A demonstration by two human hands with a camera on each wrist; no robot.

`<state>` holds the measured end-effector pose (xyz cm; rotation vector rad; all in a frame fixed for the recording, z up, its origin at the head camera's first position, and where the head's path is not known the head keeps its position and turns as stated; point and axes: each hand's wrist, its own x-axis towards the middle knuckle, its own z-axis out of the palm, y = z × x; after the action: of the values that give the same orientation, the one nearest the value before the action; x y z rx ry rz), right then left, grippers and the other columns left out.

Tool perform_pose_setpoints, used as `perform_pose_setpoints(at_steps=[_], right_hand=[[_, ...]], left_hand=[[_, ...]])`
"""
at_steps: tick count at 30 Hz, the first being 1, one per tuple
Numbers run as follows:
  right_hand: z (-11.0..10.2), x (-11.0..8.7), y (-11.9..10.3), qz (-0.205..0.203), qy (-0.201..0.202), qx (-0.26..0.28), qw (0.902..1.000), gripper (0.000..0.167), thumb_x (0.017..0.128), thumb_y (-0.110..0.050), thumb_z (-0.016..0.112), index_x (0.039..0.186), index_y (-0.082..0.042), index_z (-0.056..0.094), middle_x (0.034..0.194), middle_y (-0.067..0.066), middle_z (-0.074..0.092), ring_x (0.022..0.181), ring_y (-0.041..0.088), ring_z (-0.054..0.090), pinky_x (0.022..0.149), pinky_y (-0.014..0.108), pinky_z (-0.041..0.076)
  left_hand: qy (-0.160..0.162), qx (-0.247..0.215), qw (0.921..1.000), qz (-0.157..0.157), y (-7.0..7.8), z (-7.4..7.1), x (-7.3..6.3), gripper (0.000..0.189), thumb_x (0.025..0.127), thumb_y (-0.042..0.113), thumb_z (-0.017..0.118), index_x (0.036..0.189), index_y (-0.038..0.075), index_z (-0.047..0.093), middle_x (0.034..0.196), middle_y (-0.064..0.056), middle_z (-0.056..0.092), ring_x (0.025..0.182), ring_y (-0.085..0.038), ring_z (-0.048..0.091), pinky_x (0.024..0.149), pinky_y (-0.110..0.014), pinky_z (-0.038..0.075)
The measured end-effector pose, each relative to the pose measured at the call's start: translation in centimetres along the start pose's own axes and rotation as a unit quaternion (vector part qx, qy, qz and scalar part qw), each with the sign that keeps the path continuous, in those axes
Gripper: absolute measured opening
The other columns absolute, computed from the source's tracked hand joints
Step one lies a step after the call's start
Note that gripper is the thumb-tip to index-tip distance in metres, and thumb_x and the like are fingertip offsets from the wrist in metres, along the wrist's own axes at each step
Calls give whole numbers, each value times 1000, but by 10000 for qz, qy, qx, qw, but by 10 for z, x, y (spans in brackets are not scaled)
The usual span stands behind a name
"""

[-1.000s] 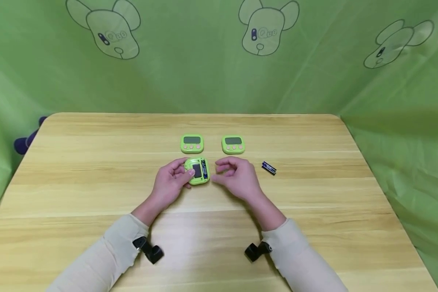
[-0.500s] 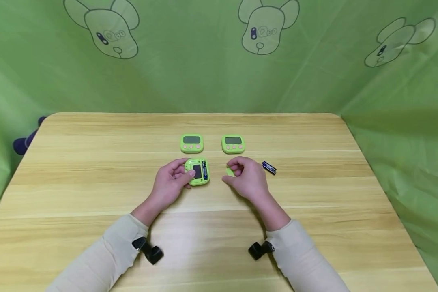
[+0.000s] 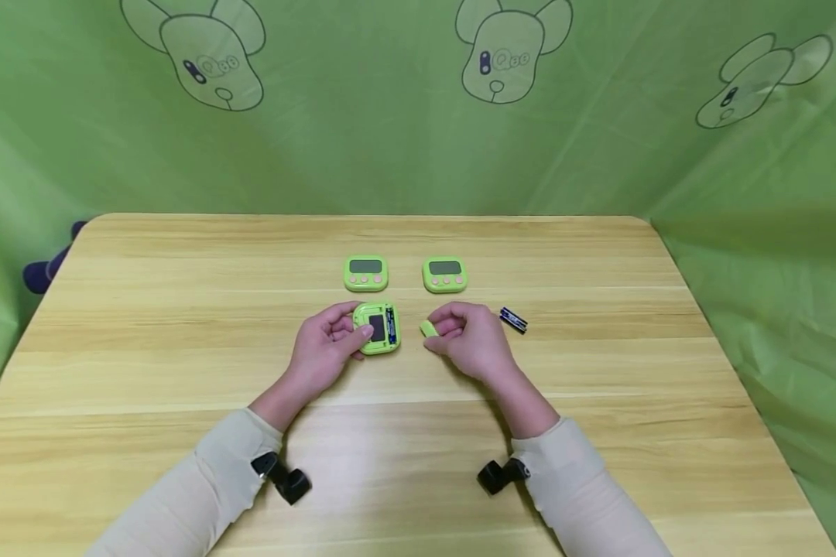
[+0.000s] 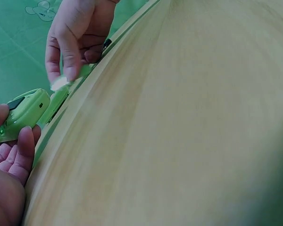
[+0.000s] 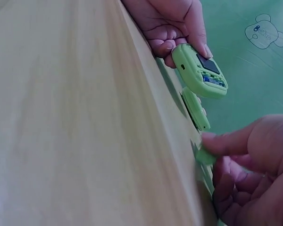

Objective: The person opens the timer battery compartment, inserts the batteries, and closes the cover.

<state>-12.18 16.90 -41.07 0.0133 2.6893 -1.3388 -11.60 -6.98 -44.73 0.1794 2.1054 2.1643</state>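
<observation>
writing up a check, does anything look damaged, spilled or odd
Nothing looks spilled or damaged. The rounded green plastic device in the left hand stands out: it lacks a battery cover, exposing a blue cylindrical battery. The small green plastic piece pinched in the right hand may be that cover.

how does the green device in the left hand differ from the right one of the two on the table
The held device shows its opened back, a blue battery inside; the lying device shows its front, with a dark screen and three pink buttons. The held device is gripped off the table by the left hand; the lying device rests there flat, untouched. Both are green with rounded corners.
</observation>
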Motion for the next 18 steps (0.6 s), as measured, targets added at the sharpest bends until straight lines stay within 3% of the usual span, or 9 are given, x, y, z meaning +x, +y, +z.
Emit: perform_pose_setpoints(at_steps=[7,14,18], right_hand=[[12,-3,-4,-80,-137,1307,9913,23,85,0,78,108,-4,73,87,7,69,80,20,64,72,27,59],[24,-2,-7,-451,-282,1720,9837,28,92,-3,72,118,-10,73,94,9,64,82,20,59,71,25,56],[27,0,-8,-456,-325,1863,9809,33,91,-3,73,123,-10,72,95,10,63,80,19,59,69,23,57]], left_hand=[[12,90,10000,-9,1,0,0,42,91,0,71,131,-6,59,83,-14,65,64,-16,64,58,-34,62],[29,60,10000,-13,-1,0,0,42,91,-2,71,131,-6,59,83,-14,66,63,-14,64,57,-33,62],[7,100,9999,14,0,0,0,41,91,-1,71,130,-7,59,83,-14,66,63,-14,64,56,-33,62]])
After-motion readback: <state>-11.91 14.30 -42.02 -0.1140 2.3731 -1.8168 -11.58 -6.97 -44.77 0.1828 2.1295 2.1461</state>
